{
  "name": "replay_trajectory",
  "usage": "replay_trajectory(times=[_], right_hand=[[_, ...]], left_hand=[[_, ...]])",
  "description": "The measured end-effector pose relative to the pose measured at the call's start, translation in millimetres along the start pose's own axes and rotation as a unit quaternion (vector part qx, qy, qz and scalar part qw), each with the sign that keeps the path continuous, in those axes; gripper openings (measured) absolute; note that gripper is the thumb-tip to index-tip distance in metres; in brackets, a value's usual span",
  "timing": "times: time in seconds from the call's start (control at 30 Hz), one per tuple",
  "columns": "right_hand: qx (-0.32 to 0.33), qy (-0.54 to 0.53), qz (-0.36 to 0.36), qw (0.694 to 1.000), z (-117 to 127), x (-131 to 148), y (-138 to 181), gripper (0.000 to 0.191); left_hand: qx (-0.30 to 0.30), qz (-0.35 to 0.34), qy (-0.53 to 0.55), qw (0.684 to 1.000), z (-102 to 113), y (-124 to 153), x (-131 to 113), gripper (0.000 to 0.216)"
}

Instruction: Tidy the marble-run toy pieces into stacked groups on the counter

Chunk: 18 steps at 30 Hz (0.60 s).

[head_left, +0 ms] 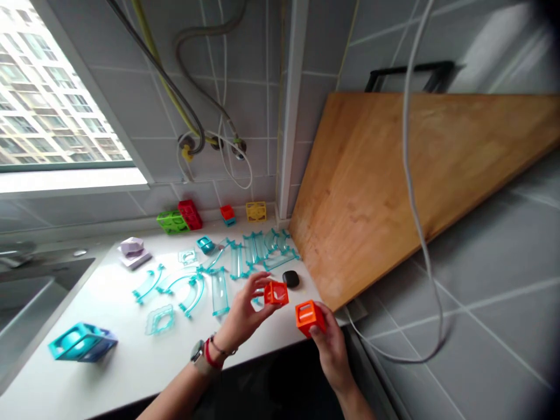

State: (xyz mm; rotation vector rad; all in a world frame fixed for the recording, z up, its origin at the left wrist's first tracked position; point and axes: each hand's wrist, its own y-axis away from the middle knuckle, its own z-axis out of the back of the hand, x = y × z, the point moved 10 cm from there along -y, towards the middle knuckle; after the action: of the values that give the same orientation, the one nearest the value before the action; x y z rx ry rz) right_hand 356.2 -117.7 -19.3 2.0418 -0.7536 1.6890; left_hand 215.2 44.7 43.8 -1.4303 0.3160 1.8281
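Note:
Above the front edge of the white counter, my left hand (pixel 245 309) pinches a red hollow plastic cube (pixel 276 293) between thumb and fingers. A watch (pixel 198 351) and a red band are on that wrist. To the right, my right hand (pixel 333 347) grips an orange hollow plastic cube (pixel 308 318), thumb on its near side. The two cubes are close together but apart. Behind my left hand lie clear teal-edged track pieces, among them a straight piece (pixel 220 293) and a curved piece (pixel 192 297). A small black rounded object (pixel 291 279) sits just past the red cube.
A teal and blue block (pixel 81 342) stands at left near the sink (pixel 30 303). Along the wall are green (pixel 172 222), dark red (pixel 189 214) and yellow (pixel 256 211) blocks. A large wooden board (pixel 385 186) leans at right, with a white cable (pixel 409 169) hanging before it.

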Motion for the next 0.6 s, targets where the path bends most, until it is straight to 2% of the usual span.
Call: replay_trajectory(times=[0.13,0.23,0.3,0.43,0.6], right_hand=[[0.105,-0.030,-0.015,0.994,-58,13,3,0.053],[0.169,-0.058,-0.063,0.982,-106,0,22,0.055],[0.188,-0.080,-0.094,0.975,-130,-12,37,0.057],[0.185,-0.082,-0.123,0.972,-155,-26,55,0.061],[0.197,-0.041,-0.121,0.972,-170,-27,60,0.061]], left_hand=[[-0.002,0.080,0.017,0.997,32,69,-7,0.069],[-0.029,0.096,-0.008,0.995,54,104,-12,0.070],[-0.058,0.101,-0.023,0.993,69,122,-13,0.071],[-0.095,0.088,-0.019,0.991,92,143,-17,0.075],[-0.099,0.060,-0.015,0.993,108,154,-16,0.076]])
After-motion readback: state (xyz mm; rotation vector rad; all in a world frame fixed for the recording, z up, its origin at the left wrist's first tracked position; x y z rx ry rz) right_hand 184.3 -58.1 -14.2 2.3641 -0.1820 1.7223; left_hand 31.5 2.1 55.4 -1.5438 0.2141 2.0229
